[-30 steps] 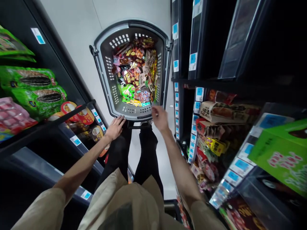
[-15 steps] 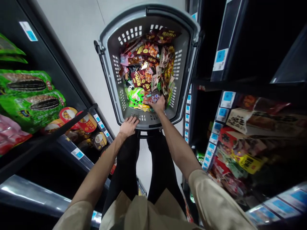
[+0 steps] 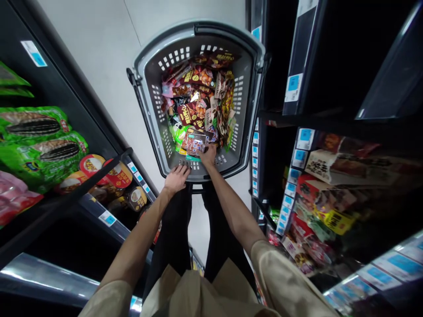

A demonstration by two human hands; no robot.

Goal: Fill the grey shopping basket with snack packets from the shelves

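A grey plastic shopping basket (image 3: 150, 77) stands on the floor in front of me, heaped with several colourful snack packets (image 3: 198, 94). My left hand (image 3: 176, 178) rests on the basket's near rim. My right hand (image 3: 208, 155) is inside the near end of the basket, gripping a small red and silver snack packet (image 3: 195, 144) lifted a little above the pile.
Dark store shelves line both sides of a narrow aisle. On the left hang green seed bags (image 3: 36, 145) and round cup snacks (image 3: 115, 171). The right shelves (image 3: 330, 193) hold several packets behind blue price tags. Pale floor (image 3: 99, 57) shows beyond the basket.
My right hand went from above the basket's near rim down into the pile and now holds a small packet. The left hand stayed on the rim.
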